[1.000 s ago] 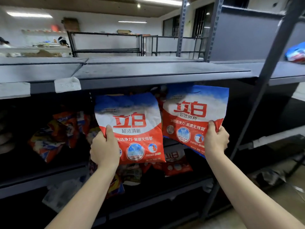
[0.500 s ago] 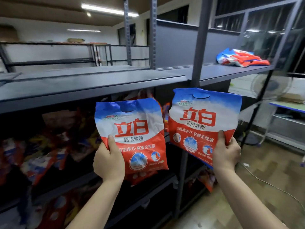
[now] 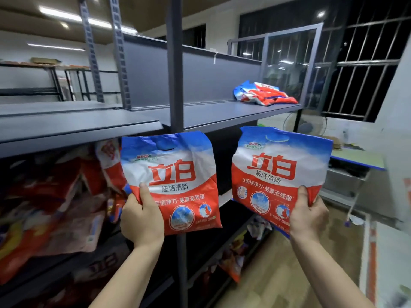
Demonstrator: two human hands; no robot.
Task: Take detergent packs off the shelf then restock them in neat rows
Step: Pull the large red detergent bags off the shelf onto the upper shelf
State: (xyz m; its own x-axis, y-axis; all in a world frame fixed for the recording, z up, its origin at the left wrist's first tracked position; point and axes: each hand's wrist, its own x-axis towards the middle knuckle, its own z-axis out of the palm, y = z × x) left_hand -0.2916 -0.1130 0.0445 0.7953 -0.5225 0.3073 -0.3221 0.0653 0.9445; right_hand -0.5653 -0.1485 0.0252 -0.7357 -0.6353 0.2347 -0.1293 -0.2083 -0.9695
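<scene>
My left hand (image 3: 142,218) grips the lower left corner of a red, white and blue detergent pack (image 3: 175,174), held upright in front of the shelf post. My right hand (image 3: 308,216) grips the lower right corner of a second, identical pack (image 3: 278,172), also upright and slightly further right. Both packs hang in the air below the grey upper shelf (image 3: 222,112). At the far end of that shelf lies a small pile of flat detergent packs (image 3: 264,94). More packs (image 3: 55,207) sit jumbled on the dark lower shelf at left.
A vertical grey post (image 3: 175,74) stands between the two shelf bays. Loose packs (image 3: 233,258) lie on the bottom shelf. To the right are a standing fan (image 3: 304,123), a blue-edged table (image 3: 358,158), a barred window and wooden floor.
The view has swung right along the shelving. Both hands carried their packs rightward with it, out of the lower shelf bay, and the pile on the upper shelf has come closer.
</scene>
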